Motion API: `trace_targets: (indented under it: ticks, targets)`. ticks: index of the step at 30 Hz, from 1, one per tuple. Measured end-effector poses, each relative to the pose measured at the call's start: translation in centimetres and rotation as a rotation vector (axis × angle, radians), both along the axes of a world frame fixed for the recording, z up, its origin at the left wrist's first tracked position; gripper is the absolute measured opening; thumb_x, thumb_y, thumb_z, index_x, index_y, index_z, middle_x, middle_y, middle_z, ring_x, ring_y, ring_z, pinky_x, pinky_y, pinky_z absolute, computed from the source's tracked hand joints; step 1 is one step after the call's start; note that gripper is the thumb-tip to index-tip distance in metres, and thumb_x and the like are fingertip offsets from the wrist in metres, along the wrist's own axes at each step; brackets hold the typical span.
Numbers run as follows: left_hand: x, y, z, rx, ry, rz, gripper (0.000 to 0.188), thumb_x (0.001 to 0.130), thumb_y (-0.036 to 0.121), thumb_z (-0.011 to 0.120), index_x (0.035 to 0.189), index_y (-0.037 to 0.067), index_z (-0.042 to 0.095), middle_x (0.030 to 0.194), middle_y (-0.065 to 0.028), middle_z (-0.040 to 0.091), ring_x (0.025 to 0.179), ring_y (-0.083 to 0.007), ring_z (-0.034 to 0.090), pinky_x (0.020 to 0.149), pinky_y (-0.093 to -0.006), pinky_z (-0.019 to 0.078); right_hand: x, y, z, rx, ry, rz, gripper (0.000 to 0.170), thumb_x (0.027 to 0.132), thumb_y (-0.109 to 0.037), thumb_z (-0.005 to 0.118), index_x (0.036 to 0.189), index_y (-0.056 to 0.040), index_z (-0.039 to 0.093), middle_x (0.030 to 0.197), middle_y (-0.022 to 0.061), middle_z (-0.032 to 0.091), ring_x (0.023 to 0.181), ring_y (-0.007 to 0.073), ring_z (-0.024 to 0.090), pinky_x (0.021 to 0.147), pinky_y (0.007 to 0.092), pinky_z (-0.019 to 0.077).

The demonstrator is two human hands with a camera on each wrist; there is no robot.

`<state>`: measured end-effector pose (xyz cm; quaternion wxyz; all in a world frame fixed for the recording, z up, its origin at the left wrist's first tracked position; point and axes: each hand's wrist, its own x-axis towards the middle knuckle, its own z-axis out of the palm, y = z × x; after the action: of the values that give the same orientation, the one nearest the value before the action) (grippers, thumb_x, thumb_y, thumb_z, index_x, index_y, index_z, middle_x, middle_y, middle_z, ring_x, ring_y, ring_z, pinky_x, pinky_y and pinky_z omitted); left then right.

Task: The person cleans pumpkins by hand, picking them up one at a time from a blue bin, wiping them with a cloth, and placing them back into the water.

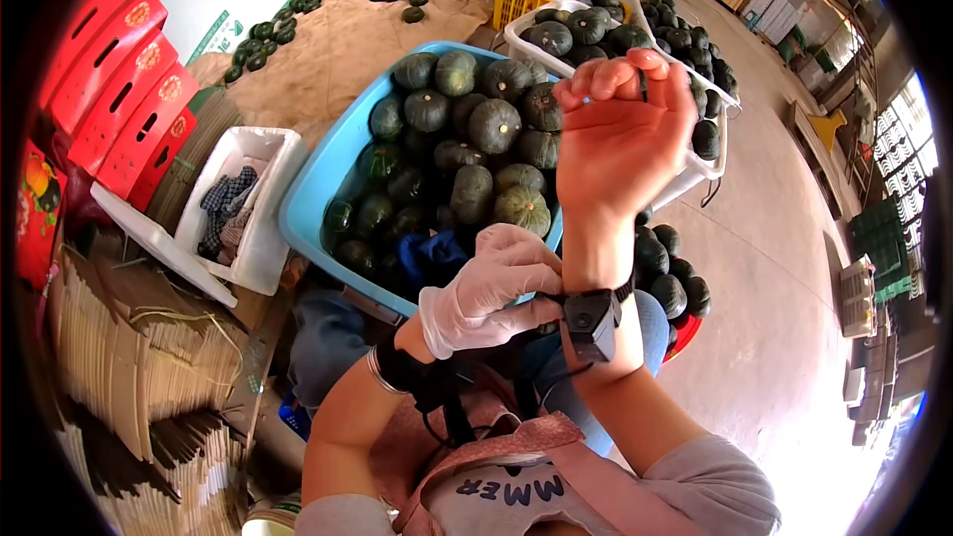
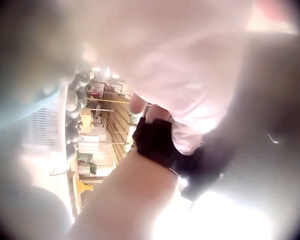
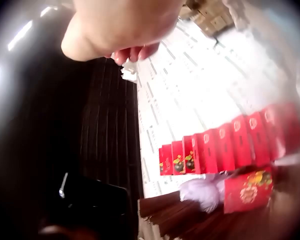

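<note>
My left hand (image 1: 493, 288), in a thin white glove, grips the black strap (image 2: 155, 140) of the small wrist camera (image 1: 593, 326) on my right forearm. In the left wrist view the gloved fingers curl against that strap and partly cover it. My right hand (image 1: 625, 129) is bare and raised, palm facing me, its fingers loosely bent with nothing in them. Behind both hands stands a light blue tub (image 1: 316, 179) of dark green squashes (image 1: 493, 126). A bunched blue cloth (image 1: 434, 256) lies at the tub's near side, just beyond the gloved hand.
Left of the tub is a white foam box (image 1: 283, 154) with cloths inside, its lid leaning beside it. Folded cardboard (image 1: 139, 337) and red cartons (image 1: 124, 69) stack up farther left. A yellow crate (image 1: 511, 5) and white crates hold more squashes behind and to the right.
</note>
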<state>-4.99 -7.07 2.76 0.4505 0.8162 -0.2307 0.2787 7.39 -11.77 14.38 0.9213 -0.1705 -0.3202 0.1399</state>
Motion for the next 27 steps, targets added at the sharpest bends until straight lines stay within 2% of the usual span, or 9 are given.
trace_targets:
  ticks: [1,4,7,8,12,17,23,25,27]
  targets:
    - [-0.2,-0.2,0.3,0.002,0.001,-0.004,0.023,0.075,0.012,0.076,0.096,0.016,0.065,0.106,-0.0018,0.057,0.106,-0.0221,0.049,0.094,-0.0372,0.0301,0.5,1.0,-1.0,-0.113,-0.187,-0.389,0.024,0.095,-0.029,0.051,0.094,-0.0061,0.060,0.068,0.0029,0.051,0.069,0.0175,0.051,0.063,0.0317,0.0431]
    - [-0.5,0.0,1.1,-0.122,-0.133,0.476,0.032,0.070,-0.003,0.072,0.097,0.012,0.066,0.103,-0.0065,0.057,0.106,-0.0263,0.048,0.095,-0.0361,0.0354,0.8,2.4,-2.1,-0.530,-0.668,-0.796,0.013,0.085,-0.016,0.066,0.085,-0.0052,0.059,0.068,0.0055,0.055,0.068,0.0205,0.055,0.061,0.0344,0.0456]
    - [-0.5,1.7,1.4,-0.450,0.138,0.527,0.018,0.082,-0.005,0.064,0.098,0.003,0.063,0.103,-0.0050,0.056,0.098,-0.0129,0.054,0.086,-0.0257,0.0439,2.7,4.8,-5.0,-0.752,-1.293,-1.161,0.017,0.075,-0.020,0.069,0.075,-0.0081,0.057,0.073,0.0076,0.059,0.074,0.0252,0.057,0.062,0.0379,0.0447]
    - [0.0,2.0,0.3,-0.511,0.084,0.493,0.013,0.086,-0.004,0.062,0.096,0.003,0.063,0.094,-0.0009,0.058,0.089,-0.0081,0.055,0.081,-0.0242,0.0453,2.8,5.6,-6.4,-0.816,-1.403,-1.163,0.016,0.075,-0.021,0.068,0.075,-0.0096,0.058,0.074,0.0070,0.059,0.074,0.0246,0.057,0.063,0.0385,0.0440]
    - [0.9,0.7,0.5,-0.116,-0.100,0.799,0.014,0.072,0.001,0.077,0.080,0.005,0.067,0.077,-0.0040,0.062,0.071,-0.0185,0.060,0.070,-0.0304,0.0473,3.1,8.7,-11.2,-1.034,-1.715,-1.200,0.017,0.073,-0.026,0.068,0.079,-0.0120,0.061,0.077,0.0040,0.058,0.083,0.0230,0.056,0.074,0.0410,0.0408]
    - [1.1,0.0,-1.7,0.000,-0.014,0.958,0.025,0.071,0.014,0.080,0.091,0.009,0.066,0.084,-0.0015,0.062,0.080,-0.0203,0.059,0.072,-0.0315,0.0435,3.7,10.7,-14.9,-1.349,-1.875,-1.020,0.018,0.080,-0.024,0.059,0.089,-0.0097,0.066,0.090,0.0105,0.063,0.094,0.0296,0.054,0.093,0.0617,0.0326]
    - [1.5,-0.4,-3.7,-0.485,0.256,0.826,0.036,0.072,0.021,0.080,0.096,0.005,0.058,0.094,-0.0100,0.063,0.086,-0.0286,0.058,0.082,-0.0394,0.0457,3.9,11.6,-16.7,-1.332,-2.052,-1.279,0.015,0.077,-0.020,0.059,0.081,-0.0070,0.065,0.080,0.0102,0.059,0.089,0.0313,0.053,0.101,0.0712,0.0268]
    - [1.3,-0.4,-3.5,-0.487,0.307,0.803,0.036,0.074,0.024,0.079,0.095,0.003,0.058,0.096,-0.0123,0.063,0.087,-0.0259,0.058,0.082,-0.0365,0.0470,4.0,11.6,-16.5,-1.330,-2.077,-1.294,0.016,0.078,-0.020,0.059,0.081,-0.0065,0.065,0.080,0.0108,0.059,0.089,0.0319,0.053,0.102,0.0724,0.0253]
    - [1.4,-0.3,-2.8,-0.829,0.626,0.669,0.035,0.075,0.028,0.079,0.088,0.001,0.059,0.095,-0.0118,0.063,0.084,-0.0219,0.059,0.077,-0.0343,0.0477,3.9,11.5,-16.4,-1.326,-2.108,-1.304,0.016,0.078,-0.020,0.058,0.082,-0.0060,0.065,0.079,0.0113,0.059,0.089,0.0325,0.053,0.103,0.0736,0.0238]
